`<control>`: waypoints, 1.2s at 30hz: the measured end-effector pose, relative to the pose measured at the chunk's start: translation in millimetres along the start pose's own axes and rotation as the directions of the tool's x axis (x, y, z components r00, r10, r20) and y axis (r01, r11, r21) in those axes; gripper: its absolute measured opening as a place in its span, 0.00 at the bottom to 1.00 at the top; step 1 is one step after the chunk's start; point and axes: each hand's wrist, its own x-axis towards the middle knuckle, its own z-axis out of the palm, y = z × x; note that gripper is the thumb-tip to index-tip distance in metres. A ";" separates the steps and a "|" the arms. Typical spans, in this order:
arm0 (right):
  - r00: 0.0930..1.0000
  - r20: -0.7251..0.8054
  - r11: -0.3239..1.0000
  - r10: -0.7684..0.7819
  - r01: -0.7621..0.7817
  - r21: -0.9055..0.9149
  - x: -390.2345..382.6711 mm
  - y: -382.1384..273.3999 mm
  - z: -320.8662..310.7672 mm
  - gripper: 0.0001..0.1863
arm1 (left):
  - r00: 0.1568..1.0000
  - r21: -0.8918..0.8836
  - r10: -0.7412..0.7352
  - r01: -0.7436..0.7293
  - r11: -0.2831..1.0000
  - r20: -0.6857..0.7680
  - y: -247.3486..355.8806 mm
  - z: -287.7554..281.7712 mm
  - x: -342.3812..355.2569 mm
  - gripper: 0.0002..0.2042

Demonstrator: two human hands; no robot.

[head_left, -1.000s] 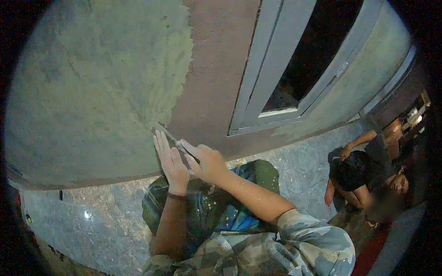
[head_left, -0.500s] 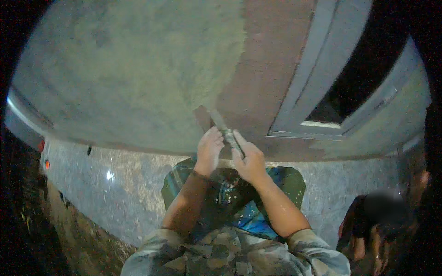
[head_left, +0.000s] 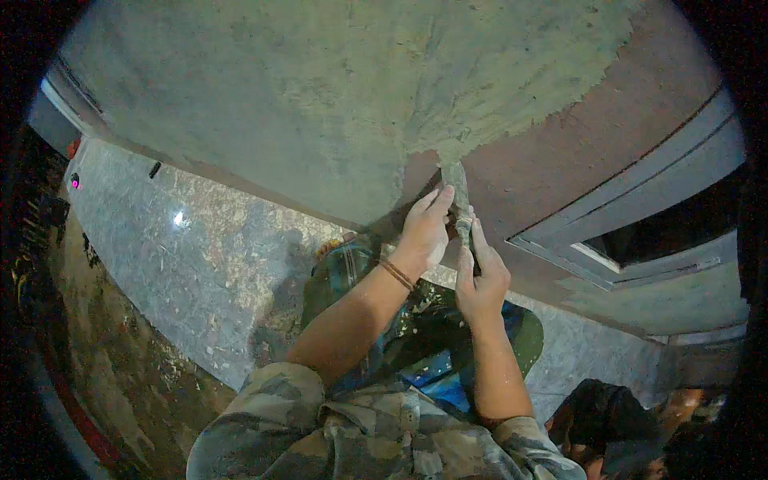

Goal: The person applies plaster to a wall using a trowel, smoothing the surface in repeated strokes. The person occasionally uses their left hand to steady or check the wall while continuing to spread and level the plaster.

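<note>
"Fingers of the left hand had straightened beside the scraper since half a second earlier, and the window had tilted in the view."

"Where was the scraper?"

"Left of the window, reaching up to the wall, its tip at the lowest point of the greenish plaster."

"And the grip?"

"On the right hand it was wrapped round the handle, one finger laid along it, presumably to steer the angle. The left fingertips touched the blade; whether they pinched it, I couldn't tell. I'd guess they steadied it."

"Why so low?"

"Probably to bring both arms level with the wall's foot; the right knee was bent below the window's near corner."
</note>
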 end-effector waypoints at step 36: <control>0.551 -0.813 0.874 -0.188 -0.283 -0.394 80.4 107.3 -168.1 0.18 | 0.986 0.053 0.167 -0.166 0.985 -0.006 21.0 -29.4 1.3 0.11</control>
